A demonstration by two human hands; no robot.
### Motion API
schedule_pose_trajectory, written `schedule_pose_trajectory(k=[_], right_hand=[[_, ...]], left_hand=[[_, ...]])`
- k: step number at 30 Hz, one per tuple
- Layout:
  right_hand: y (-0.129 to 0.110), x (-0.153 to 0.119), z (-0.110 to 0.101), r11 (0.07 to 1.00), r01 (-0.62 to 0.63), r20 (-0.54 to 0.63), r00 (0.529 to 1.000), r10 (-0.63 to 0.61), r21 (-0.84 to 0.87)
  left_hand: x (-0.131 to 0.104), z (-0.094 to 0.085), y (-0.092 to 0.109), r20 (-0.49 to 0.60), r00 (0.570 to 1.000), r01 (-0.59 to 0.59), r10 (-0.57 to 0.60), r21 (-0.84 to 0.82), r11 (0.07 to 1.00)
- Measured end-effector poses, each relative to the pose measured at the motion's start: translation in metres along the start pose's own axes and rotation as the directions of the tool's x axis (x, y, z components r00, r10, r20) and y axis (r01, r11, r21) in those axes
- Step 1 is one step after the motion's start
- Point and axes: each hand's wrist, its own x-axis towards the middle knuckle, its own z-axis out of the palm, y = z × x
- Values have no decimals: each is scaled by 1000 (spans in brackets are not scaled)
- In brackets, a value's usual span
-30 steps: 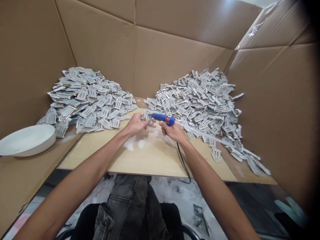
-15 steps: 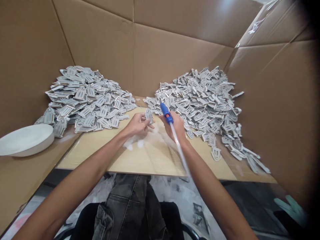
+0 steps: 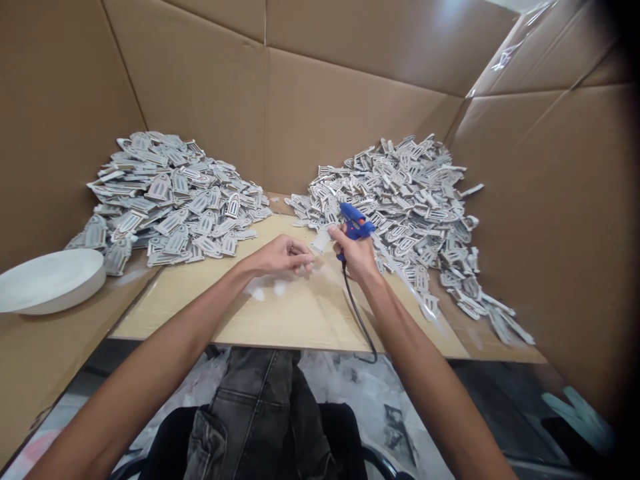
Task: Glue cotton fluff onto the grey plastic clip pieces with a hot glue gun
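A blue hot glue gun [image 3: 359, 223] is in my right hand [image 3: 357, 253], its nozzle tilted up and left. A clear glue stick [image 3: 405, 283] trails from its back, and a black cord hangs below the grip. At that hand's thumb and fingertip is a blurred, pale arch-shaped piece [image 3: 323, 240]. My left hand [image 3: 286, 256] is just left of the piece, over the board, fingers loosely bent and seemingly with nothing in them.
Heaps of similar grey-white arch-shaped pieces lie at the left [image 3: 175, 197] and right [image 3: 400, 193] against cardboard walls [image 3: 360, 113]. A white bowl [image 3: 55, 280] stands at far left. The pale board [image 3: 200, 307] lies in front of me.
The arch-shaped piece has passed from my left hand to my right fingertips. My right hand has turned the glue gun and shifted slightly right; the glue stick now swings out to the right.
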Motion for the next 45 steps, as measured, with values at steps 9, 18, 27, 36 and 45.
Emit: schedule_pose_trajectory(k=[9,18,27,36,45], right_hand=[[-3,16,-19,985,22,-168,986,7,169],[-2,-2,9,966,-118,104,990,96,229],[-1,-14,19,947,-241,265,947,181,212],[-14,-11,-5,1000,-4,309,951,0,13],[-9,-11,-5,988,15,365,930,43,-155]], left_hand=[[6,-13,-18,-640,736,70,221,396,916],[11,0,-7,-416,870,-258,263,71,964],[15,-5,-10,-395,896,-299,201,-204,932],[8,-3,-2,-271,954,-264,130,-546,795],[9,-1,0,-250,965,-224,84,-610,760]])
